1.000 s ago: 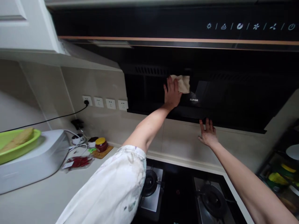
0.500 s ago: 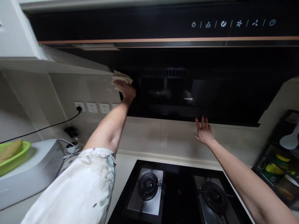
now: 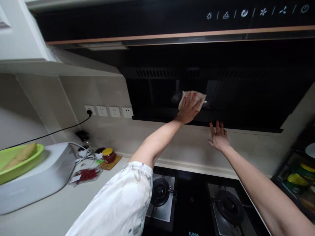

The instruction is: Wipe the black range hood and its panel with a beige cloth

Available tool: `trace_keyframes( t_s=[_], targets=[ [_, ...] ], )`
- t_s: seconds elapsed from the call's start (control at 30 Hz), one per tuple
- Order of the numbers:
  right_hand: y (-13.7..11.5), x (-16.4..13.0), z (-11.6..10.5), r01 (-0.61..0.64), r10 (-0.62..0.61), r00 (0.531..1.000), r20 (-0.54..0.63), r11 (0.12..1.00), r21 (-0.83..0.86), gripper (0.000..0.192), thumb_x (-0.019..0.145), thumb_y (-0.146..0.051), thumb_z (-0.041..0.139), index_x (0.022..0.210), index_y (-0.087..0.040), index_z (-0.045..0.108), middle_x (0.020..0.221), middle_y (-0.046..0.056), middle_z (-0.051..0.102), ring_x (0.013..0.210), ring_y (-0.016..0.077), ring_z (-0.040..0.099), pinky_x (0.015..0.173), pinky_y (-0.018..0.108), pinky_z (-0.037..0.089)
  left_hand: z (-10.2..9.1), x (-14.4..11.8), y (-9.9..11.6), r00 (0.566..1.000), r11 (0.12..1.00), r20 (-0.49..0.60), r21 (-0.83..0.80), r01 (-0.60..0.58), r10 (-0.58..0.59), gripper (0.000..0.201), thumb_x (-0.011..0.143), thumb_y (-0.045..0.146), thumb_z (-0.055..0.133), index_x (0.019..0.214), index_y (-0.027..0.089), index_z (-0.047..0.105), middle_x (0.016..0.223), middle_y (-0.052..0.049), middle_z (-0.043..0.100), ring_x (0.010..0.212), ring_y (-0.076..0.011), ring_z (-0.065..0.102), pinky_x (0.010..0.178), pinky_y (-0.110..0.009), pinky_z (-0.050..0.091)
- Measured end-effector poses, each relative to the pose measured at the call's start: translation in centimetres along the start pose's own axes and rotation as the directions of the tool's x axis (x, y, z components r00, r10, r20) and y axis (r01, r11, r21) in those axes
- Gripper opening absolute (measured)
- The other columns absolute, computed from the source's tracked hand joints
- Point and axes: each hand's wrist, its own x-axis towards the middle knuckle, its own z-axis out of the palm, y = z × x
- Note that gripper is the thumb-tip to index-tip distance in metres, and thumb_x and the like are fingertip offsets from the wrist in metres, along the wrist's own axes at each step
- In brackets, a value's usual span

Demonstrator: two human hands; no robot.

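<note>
While the glossy black glass range hood [image 3: 246, 98] fills the wall above the black two-burner gas hob [image 3: 197, 206], the left hand [image 3: 188, 109] lies flat with fingers spread on a folded cream wiping cloth [image 3: 197, 96], pressing it against the hood's lower front panel near its middle; the glass shows no clear line between wiped and unwiped parts, so how much is done is hard to judge. The right hand [image 3: 219, 139] is open and empty, fingers extended against the pale tiled wall [image 3: 147, 137] just under the hood's bottom edge. On the counter to the left, a lime-green plastic bowl [image 3: 17, 160] holds something tan, a clear bag [image 3: 85, 174] holds red chillies, and a small yellow-lidded jar [image 3: 108, 155] holds a red paste.
</note>
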Motion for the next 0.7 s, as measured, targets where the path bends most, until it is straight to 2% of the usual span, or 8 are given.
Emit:
trace_keyframes(
  t_s=[0.07,0.13,0.23,0.3,0.4,0.53,0.63,0.7],
  targets=[
    [0.2,-0.1,-0.2,0.002,-0.002,1.000,0.015,1.000,-0.013,0.121,0.087,-0.045,0.077,0.176,-0.013,0.002,0.177,0.029,-0.003,0.164,0.0530,0.009,0.121,0.065,0.038,0.6,-1.6,-0.7,0.996,0.997,0.053,0.021,-0.079,0.078,0.063,0.104,0.026,0.053,0.166,0.022,0.043,0.181,-0.014,0.013,0.166,-0.0321,-0.010,0.136,-0.060,-0.002],
    [0.5,-0.1,-0.4,0.011,-0.011,1.000,0.021,1.000,-0.018,0.118,0.088,-0.045,0.076,0.176,-0.013,0.003,0.178,0.029,-0.002,0.164,0.0526,0.009,0.121,0.065,0.038,0.3,-3.5,-2.5,0.995,0.997,0.074,0.035,-0.067,0.064,0.063,0.104,0.027,0.052,0.166,0.020,0.044,0.180,-0.016,0.014,0.166,-0.0331,-0.008,0.136,-0.060,-0.001],
    [0.7,-0.1,-0.2,0.019,-0.019,1.000,0.008,1.000,-0.015,0.119,0.089,-0.046,0.075,0.176,-0.014,-0.001,0.178,0.028,-0.003,0.163,0.0531,0.009,0.120,0.066,0.039,-1.3,-6.4,-6.2,0.989,0.989,0.044,0.039,0.140,-0.142,0.066,0.100,0.026,0.055,0.164,0.015,0.045,0.180,-0.019,0.011,0.166,-0.0356,-0.008,0.135,-0.063,-0.001],
    [0.8,0.0,0.2,0.017,-0.017,1.000,0.000,1.000,-0.011,0.121,0.089,-0.047,0.075,0.176,-0.015,-0.003,0.178,0.028,-0.004,0.163,0.0536,0.009,0.119,0.066,0.039,-3.0,-8.4,-9.1,0.944,0.944,0.002,0.025,0.329,-0.329,0.067,0.097,0.026,0.059,0.162,0.013,0.046,0.180,-0.019,0.010,0.166,-0.0357,-0.009,0.135,-0.063,0.000],
    [0.8,0.0,0.6,0.022,-0.022,1.000,-0.018,1.000,-0.007,0.120,0.089,-0.047,0.074,0.176,-0.014,-0.003,0.178,0.029,-0.004,0.163,0.0539,0.009,0.119,0.067,0.039,-6.0,-10.6,-13.3,0.828,0.834,-0.110,-0.035,0.550,-0.551,0.064,0.099,0.025,0.059,0.159,0.009,0.044,0.180,-0.021,0.007,0.166,-0.0347,-0.012,0.135,-0.062,0.000],
    [0.6,0.0,0.5,0.020,-0.020,0.999,-0.032,1.000,-0.001,0.117,0.088,-0.046,0.073,0.176,-0.012,0.003,0.177,0.030,-0.001,0.163,0.0540,0.009,0.119,0.066,0.039,-9.4,-11.8,-17.6,0.557,0.614,-0.263,-0.273,0.741,-0.788,0.057,0.108,0.020,0.051,0.157,-0.005,0.035,0.179,-0.027,0.004,0.167,-0.0367,-0.011,0.136,-0.054,0.000],
    [0.4,-0.1,0.3,0.016,-0.016,0.999,-0.033,1.000,-0.002,0.116,0.088,-0.046,0.075,0.176,-0.011,0.008,0.177,0.031,0.001,0.163,0.0538,0.009,0.118,0.065,0.040,-10.2,-11.7,-18.1,0.464,0.533,-0.264,-0.361,0.765,-0.845,0.055,0.110,0.010,0.042,0.155,-0.014,0.024,0.176,-0.033,0.003,0.167,-0.0361,-0.003,0.136,-0.051,0.003],
    [0.4,-0.1,0.3,0.015,-0.015,0.999,-0.042,1.000,-0.002,0.115,0.088,-0.046,0.075,0.175,-0.010,0.009,0.177,0.032,0.001,0.163,0.0539,0.010,0.117,0.066,0.040,-9.6,-11.7,-17.1,0.413,0.486,-0.257,-0.429,0.762,-0.874,0.054,0.110,0.009,0.038,0.157,-0.012,0.022,0.175,-0.034,0.011,0.166,-0.0334,0.006,0.135,-0.052,0.010]
  ],
)
